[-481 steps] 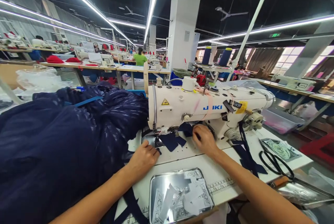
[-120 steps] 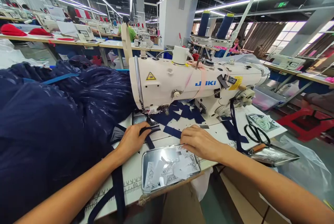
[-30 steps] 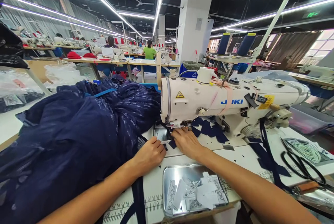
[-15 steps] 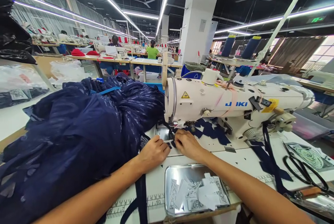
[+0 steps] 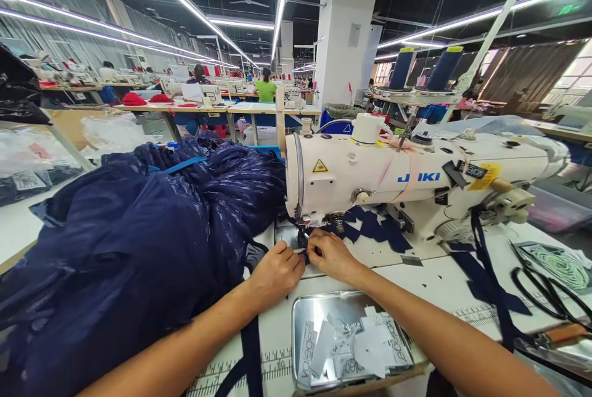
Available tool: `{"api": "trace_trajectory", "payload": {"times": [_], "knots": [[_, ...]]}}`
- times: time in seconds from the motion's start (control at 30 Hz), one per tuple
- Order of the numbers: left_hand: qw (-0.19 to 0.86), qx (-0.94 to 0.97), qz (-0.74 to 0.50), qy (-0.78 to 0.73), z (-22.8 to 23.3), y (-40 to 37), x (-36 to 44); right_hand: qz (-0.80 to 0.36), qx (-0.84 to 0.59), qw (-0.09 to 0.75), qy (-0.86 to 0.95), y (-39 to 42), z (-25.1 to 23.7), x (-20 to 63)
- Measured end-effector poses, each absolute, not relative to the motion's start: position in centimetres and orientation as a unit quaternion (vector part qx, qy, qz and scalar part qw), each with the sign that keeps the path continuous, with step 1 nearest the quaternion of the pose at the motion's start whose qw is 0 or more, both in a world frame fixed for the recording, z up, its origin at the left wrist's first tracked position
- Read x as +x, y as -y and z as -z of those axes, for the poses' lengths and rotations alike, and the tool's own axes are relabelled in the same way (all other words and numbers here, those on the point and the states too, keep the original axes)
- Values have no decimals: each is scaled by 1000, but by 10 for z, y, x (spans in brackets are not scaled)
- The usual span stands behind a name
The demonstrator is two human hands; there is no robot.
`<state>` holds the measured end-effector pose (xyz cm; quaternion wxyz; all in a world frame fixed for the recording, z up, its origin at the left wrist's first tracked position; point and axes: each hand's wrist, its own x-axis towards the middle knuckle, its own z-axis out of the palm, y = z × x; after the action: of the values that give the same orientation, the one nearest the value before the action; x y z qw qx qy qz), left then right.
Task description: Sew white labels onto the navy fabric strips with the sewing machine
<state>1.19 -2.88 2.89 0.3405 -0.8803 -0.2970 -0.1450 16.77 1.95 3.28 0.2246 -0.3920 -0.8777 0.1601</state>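
Both hands are at the needle area of a white sewing machine (image 5: 370, 169). My left hand (image 5: 276, 275) is closed, its fingertips at a small piece of navy fabric (image 5: 304, 255) just in front of the presser foot (image 5: 302, 237). My right hand (image 5: 333, 256) pinches the same piece from the right, close beside the foot. The fingers partly hide the piece. A large heap of navy garments (image 5: 139, 249) lies against the machine's left side. From under my left forearm a navy strap (image 5: 252, 354) hangs over the table's front.
A metal tray (image 5: 296, 335) of printed labels (image 5: 370, 347) sits in front of the hands. Navy scraps (image 5: 382, 230) lie beneath the machine arm. Black scissors (image 5: 541, 292) and a coil of pale cord (image 5: 562, 267) are at the right. Thread cones (image 5: 400, 70) stand behind.
The view has shifted slightly. My left hand has come a little closer to my right hand, and its fingers have rolled slightly at the fabric. The right hand stays beside the presser foot.
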Motion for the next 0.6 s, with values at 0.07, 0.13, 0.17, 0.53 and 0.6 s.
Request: {"api": "trace_trajectory", "payload": {"times": [0.07, 0.13, 0.17, 0.53, 0.6], "knots": [[332, -883, 137, 303, -29, 28, 12, -158, -397, 227, 875, -20, -32, 167], [318, -886, 134, 309, -30, 28, 12, -154, -403, 227, 873, -19, -32, 166], [310, -888, 134, 312, -30, 27, 12, -152, -406, 225, 873, -19, -32, 166], [243, -902, 114, 339, -30, 25, 11, -44, -384, 143, 911, -16, -37, 161], [232, -902, 117, 344, -30, 24, 11, -55, -377, 150, 912, -17, -36, 160]]}}
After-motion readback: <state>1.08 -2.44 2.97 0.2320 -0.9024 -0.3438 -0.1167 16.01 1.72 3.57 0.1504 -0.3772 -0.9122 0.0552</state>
